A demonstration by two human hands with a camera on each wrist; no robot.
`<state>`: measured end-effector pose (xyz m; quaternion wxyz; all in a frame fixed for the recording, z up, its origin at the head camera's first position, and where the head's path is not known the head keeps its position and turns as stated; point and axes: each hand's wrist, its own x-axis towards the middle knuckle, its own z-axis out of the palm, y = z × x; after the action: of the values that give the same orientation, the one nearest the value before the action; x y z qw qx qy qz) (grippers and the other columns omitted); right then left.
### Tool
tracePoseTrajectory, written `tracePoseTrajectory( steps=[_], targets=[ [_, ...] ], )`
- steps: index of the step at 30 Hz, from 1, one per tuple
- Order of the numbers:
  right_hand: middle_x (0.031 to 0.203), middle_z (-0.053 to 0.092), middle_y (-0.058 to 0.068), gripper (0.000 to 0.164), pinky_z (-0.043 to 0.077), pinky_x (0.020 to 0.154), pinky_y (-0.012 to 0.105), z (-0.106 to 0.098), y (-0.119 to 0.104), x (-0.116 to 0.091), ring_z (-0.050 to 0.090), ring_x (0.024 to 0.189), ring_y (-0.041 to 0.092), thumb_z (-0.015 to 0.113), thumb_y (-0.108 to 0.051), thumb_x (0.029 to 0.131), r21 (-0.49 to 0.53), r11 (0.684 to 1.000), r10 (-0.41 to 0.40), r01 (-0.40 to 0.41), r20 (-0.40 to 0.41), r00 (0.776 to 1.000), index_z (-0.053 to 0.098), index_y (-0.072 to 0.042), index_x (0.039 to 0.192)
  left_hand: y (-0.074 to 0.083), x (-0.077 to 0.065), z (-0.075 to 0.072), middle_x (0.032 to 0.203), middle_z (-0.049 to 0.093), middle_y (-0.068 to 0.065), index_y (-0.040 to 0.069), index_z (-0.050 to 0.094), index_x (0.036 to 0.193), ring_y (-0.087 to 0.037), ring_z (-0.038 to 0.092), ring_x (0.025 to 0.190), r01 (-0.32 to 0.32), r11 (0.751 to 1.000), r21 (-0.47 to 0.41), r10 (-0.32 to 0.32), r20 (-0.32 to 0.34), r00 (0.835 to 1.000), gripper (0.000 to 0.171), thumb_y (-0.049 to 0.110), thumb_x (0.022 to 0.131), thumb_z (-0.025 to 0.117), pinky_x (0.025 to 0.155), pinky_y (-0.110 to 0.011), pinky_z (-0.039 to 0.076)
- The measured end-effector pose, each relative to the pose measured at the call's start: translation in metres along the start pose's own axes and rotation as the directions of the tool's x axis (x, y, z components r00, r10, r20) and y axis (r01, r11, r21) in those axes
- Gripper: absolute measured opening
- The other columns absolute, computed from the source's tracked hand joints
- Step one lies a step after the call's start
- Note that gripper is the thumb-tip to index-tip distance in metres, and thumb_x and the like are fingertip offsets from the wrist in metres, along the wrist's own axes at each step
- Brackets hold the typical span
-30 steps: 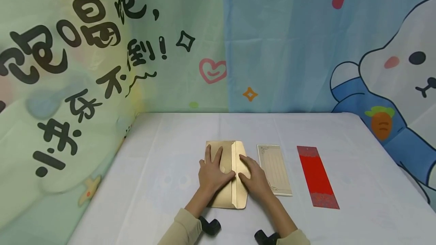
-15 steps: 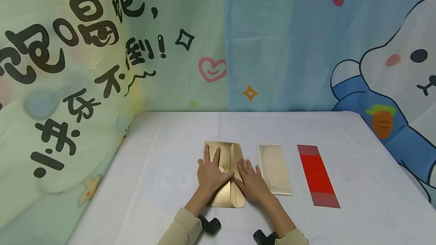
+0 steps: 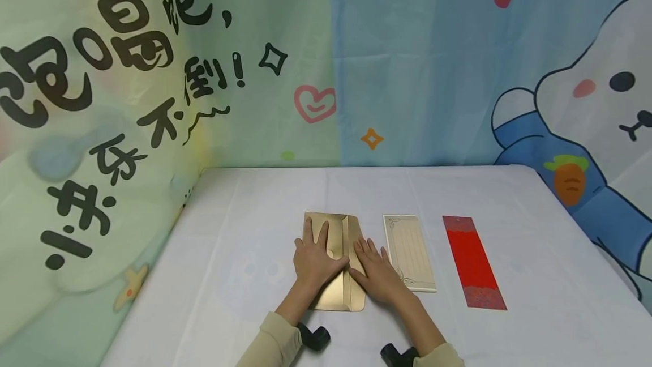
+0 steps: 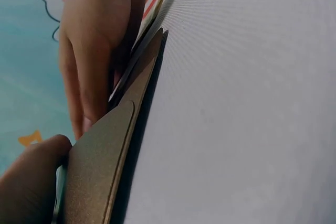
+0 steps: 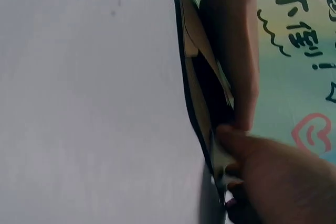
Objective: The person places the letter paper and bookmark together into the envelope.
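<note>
A gold envelope [image 3: 333, 293] lies on the white table in the head view, its flap on the right folded out. My left hand [image 3: 313, 265] rests on the envelope's body with fingers spread and the thumb pointing to the flap's crease. On the flap rests my right hand [image 3: 379, 276], its fingers straight and close together, the thumb near the left thumb. Seen low from the left wrist, the envelope's edge [image 4: 102, 161] stands slightly off the cloth. From the right wrist, a dark gap shows between the envelope's layers [image 5: 190, 40].
A cream card with an ornate border [image 3: 415, 254] lies right of the envelope, close behind the right hand. Farther right is a red paper strip [image 3: 474, 262]. Black wrist-camera mounts [image 3: 314, 338] hang by both sleeves. A printed cloth backdrop [image 3: 407, 72] stands behind the table.
My right hand has moved from fingers bent at the flap's outer edge to lying straight on the flap. The flap has shifted slightly left. The left hand stays in place.
</note>
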<state>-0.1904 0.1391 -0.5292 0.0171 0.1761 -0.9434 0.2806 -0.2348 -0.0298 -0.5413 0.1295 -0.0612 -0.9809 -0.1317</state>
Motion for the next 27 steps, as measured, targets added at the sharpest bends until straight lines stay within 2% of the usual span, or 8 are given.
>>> tracePoseTrajectory(
  steps=[2,5,8,10,12,17,27],
  targets=[
    [0.147,0.024,0.021,0.06,0.013,0.105,0.055,-0.005,0.005,-0.002,0.016,0.135,0.038,0.055,-0.025,0.092,0.095,0.995,0.028,-0.025,-0.032,0.999,0.033,0.004,0.14,0.0,0.0,0.0,0.149,0.022,-0.015,0.025,0.04,0.141,-0.034,0.05,0.087,-0.001,1.0,0.002,0.001,-0.007,1.0,0.091,0.068,0.063,0.059,0.049,-0.03,0.042],
    [0.145,0.03,0.018,0.053,0.02,0.104,0.052,-0.014,0.019,-0.004,0.022,0.134,0.035,0.059,-0.017,0.089,0.17,0.983,0.089,-0.063,-0.155,0.984,0.042,0.001,0.137,-0.001,0.0,0.0,0.148,0.023,-0.015,0.024,0.042,0.14,-0.032,0.05,0.083,-0.007,1.0,-0.011,0.007,-0.024,1.0,0.091,0.067,0.062,0.06,0.047,-0.028,0.04],
    [0.14,0.039,0.02,0.047,0.023,0.102,0.052,-0.023,0.036,-0.007,0.029,0.131,0.037,0.061,-0.01,0.086,0.123,0.986,0.146,-0.114,-0.297,0.944,0.05,0.002,0.13,-0.001,0.0,0.0,0.148,0.024,-0.015,0.024,0.043,0.14,-0.03,0.048,0.079,-0.013,1.0,-0.023,0.012,-0.038,0.999,0.09,0.066,0.061,0.06,0.044,-0.027,0.036],
    [0.137,0.039,0.025,0.048,0.022,0.102,0.054,-0.027,0.046,-0.01,0.029,0.129,0.04,0.063,-0.011,0.084,0.075,0.985,0.174,-0.158,-0.351,0.92,0.051,0.004,0.128,-0.001,0.0,0.001,0.148,0.024,-0.015,0.024,0.043,0.139,-0.029,0.047,0.077,-0.014,1.0,-0.024,0.013,-0.047,0.999,0.09,0.066,0.061,0.06,0.043,-0.026,0.033],
    [0.136,0.036,0.031,0.053,0.019,0.101,0.059,-0.029,0.054,-0.012,0.025,0.129,0.045,0.065,-0.016,0.083,0.026,0.979,0.199,-0.204,-0.361,0.911,0.049,0.005,0.129,-0.002,0.0,0.001,0.148,0.025,-0.015,0.024,0.044,0.139,-0.029,0.047,0.076,-0.015,1.0,-0.023,0.014,-0.057,0.998,0.09,0.066,0.06,0.061,0.043,-0.025,0.033],
    [0.137,0.027,0.038,0.061,0.012,0.101,0.063,-0.024,0.065,-0.018,0.017,0.129,0.052,0.064,-0.028,0.083,-0.043,0.958,0.256,-0.285,-0.325,0.91,0.046,0.002,0.133,-0.003,-0.001,0.003,0.147,0.025,-0.016,0.024,0.045,0.138,-0.03,0.048,0.076,-0.019,0.999,-0.03,0.017,-0.067,0.998,0.091,0.066,0.059,0.062,0.043,-0.026,0.033],
    [0.14,0.028,0.032,0.06,0.01,0.104,0.057,-0.016,0.067,-0.021,0.02,0.131,0.046,0.068,-0.026,0.08,0.01,0.952,0.283,-0.306,-0.411,0.867,0.049,-0.001,0.131,-0.002,-0.001,0.001,0.148,0.025,-0.015,0.024,0.044,0.139,-0.03,0.047,0.077,-0.014,0.999,-0.031,0.012,-0.059,0.998,0.09,0.065,0.061,0.062,0.044,-0.028,0.035]
  ],
)
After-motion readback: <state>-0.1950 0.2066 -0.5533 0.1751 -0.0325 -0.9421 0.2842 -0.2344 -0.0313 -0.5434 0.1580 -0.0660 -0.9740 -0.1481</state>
